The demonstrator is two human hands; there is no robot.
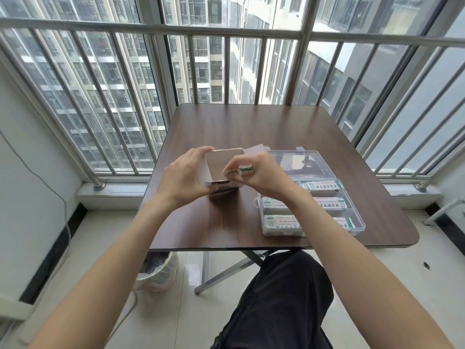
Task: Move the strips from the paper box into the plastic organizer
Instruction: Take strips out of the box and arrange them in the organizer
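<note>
My left hand (183,176) grips the small paper box (221,163) from its left side and holds it just above the dark wooden table (239,127), flap open toward me. My right hand (259,173) is at the box's right edge, its fingers pinched on a small bundle of white-and-green strips (245,170). To the right lies the clear plastic organizer (313,231), lid open and flat behind it. Several of its compartments hold stacks of strips (324,186). My right forearm hides part of the organizer's left side.
A metal window railing (226,31) stands just behind the table's far edge. Under the table's front left sits a waste bin with a white liner (157,272). My dark-trousered leg (281,303) is under the table's front edge.
</note>
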